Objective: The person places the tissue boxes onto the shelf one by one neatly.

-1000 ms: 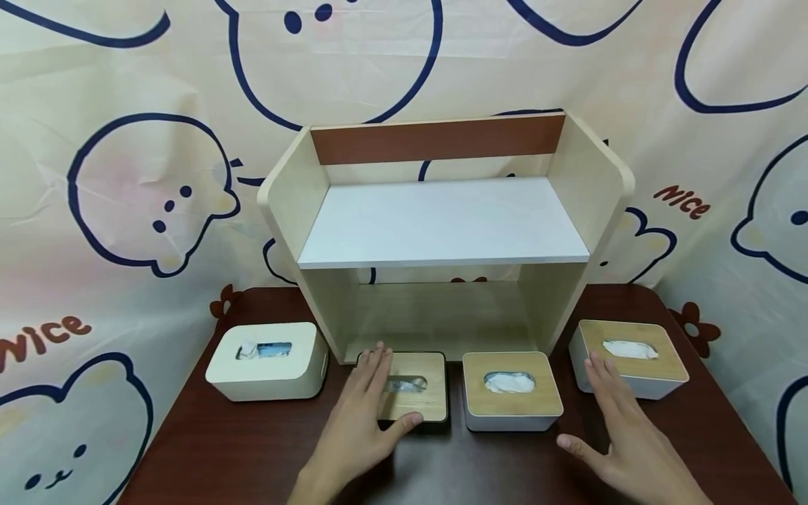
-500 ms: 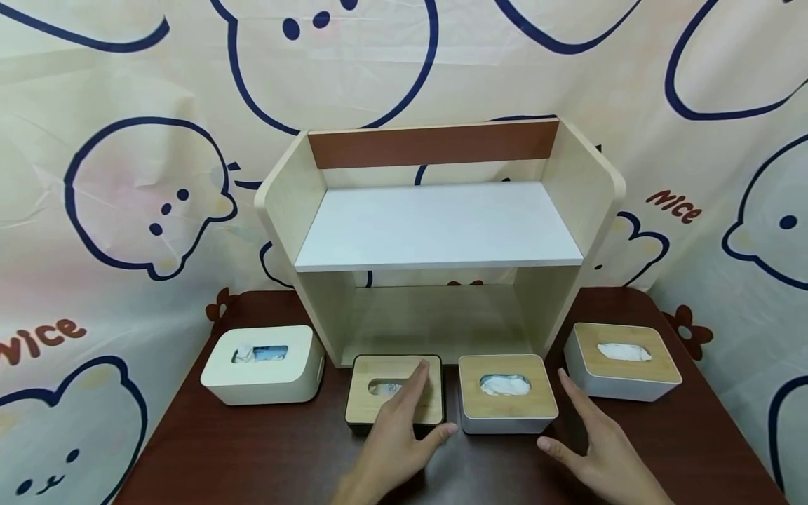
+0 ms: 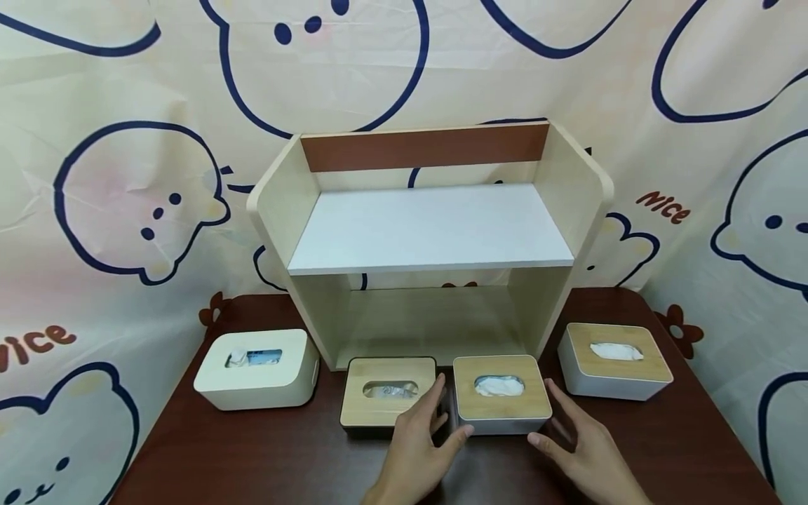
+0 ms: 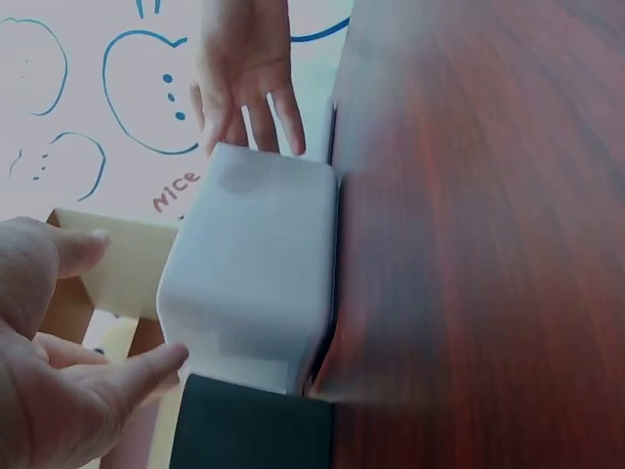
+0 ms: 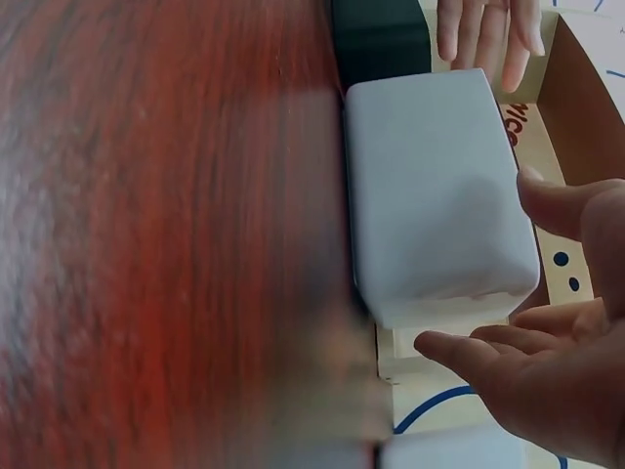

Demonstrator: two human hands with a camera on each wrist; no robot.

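Observation:
A white tissue box with a light wooden lid (image 3: 470, 382) stands on the dark wooden table, tissue showing in its oval slot. My left hand (image 3: 421, 449) is at its left side, fingers extended into the gap beside the neighbouring box. My right hand (image 3: 587, 449) flanks its right side, thumb near the front corner. In the left wrist view, the left hand (image 4: 68, 381) has a fingertip right at the white box (image 4: 254, 244). The right wrist view has the right hand (image 5: 547, 371) with thumb and fingers spread around the box's end (image 5: 439, 195). Neither hand's fingers are curled round it.
Left of it stands a black tissue box with a wooden lid (image 3: 360, 389). A cream tissue box (image 3: 252, 382) is farther left, another wood-lidded white one (image 3: 615, 382) at right. Behind them rises a two-level shelf (image 3: 429, 228) against a printed cloth (image 3: 379, 84).
My left hand has moved right, off the black tissue box to the white one's left side. The right hand has moved left, from the far-right box toward this one's right side.

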